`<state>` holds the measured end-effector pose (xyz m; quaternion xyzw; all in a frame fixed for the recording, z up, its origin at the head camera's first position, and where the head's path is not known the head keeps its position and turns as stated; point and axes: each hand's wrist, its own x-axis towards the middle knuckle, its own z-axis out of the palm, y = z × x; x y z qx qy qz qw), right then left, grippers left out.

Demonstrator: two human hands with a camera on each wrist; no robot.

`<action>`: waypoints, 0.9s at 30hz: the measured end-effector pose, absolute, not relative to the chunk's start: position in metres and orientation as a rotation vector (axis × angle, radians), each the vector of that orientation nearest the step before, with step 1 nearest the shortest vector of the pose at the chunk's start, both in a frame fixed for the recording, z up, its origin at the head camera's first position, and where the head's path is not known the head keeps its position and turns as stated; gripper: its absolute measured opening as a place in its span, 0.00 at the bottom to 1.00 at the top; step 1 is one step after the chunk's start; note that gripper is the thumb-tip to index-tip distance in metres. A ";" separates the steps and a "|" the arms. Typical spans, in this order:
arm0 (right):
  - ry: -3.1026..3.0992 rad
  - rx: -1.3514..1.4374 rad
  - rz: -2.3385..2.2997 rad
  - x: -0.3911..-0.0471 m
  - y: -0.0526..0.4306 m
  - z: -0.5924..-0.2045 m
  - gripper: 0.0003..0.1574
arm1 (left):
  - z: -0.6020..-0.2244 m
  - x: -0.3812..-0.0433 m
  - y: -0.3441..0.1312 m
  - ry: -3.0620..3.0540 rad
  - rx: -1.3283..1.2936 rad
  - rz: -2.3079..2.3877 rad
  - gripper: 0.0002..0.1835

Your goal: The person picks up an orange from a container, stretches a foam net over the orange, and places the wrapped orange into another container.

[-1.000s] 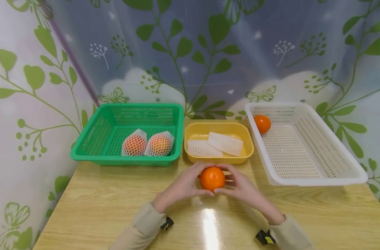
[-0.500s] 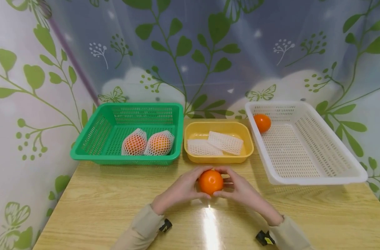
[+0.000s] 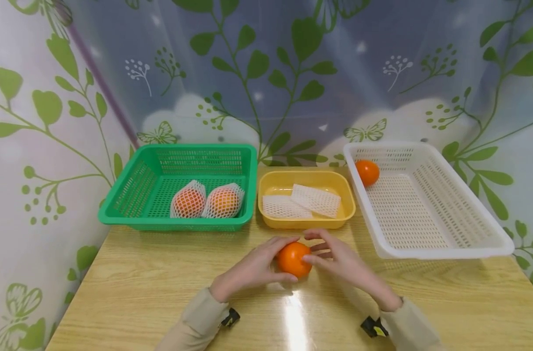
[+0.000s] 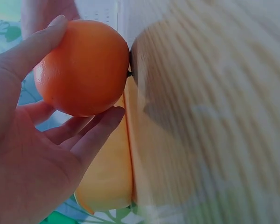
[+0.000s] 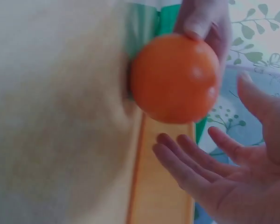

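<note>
A smooth, round orange fruit (image 3: 293, 261) is close over the table in front of the yellow tray. My left hand (image 3: 255, 263) grips it from the left. In the left wrist view its thumb and fingers curve round the fruit (image 4: 86, 70), and a small dark stem faces the table. My right hand (image 3: 343, 261) is at the other side with its fingers spread. The right wrist view shows a gap between those fingers and the fruit (image 5: 175, 79).
The yellow tray (image 3: 307, 224) holds white foam net sleeves (image 3: 316, 201). On the left, a green basket (image 3: 179, 222) contains two net-wrapped fruits (image 3: 224, 202). To the right stands a white basket (image 3: 446, 254) with one bare orange fruit (image 3: 368, 173). A patterned curtain hangs behind.
The fruit has come slightly nearer to me and tilted in the left hand. My right hand has loosened from it, its fingers spreading away to the right.
</note>
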<state>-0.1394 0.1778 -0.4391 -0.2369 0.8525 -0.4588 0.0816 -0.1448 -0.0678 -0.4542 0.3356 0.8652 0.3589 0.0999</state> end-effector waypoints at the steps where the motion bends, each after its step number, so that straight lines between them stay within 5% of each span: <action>1: 2.590 -0.706 -1.367 -0.142 0.178 -0.436 0.30 | -0.454 -0.145 -0.068 2.562 0.992 1.051 0.46; 9: 3.063 -0.756 -1.261 -0.166 0.173 -0.417 0.16 | -0.453 -0.145 -0.067 2.579 0.996 1.018 0.46; 27: 3.260 -0.517 -0.648 -0.233 0.163 -0.424 0.19 | -0.452 -0.143 -0.065 2.566 0.953 1.012 0.46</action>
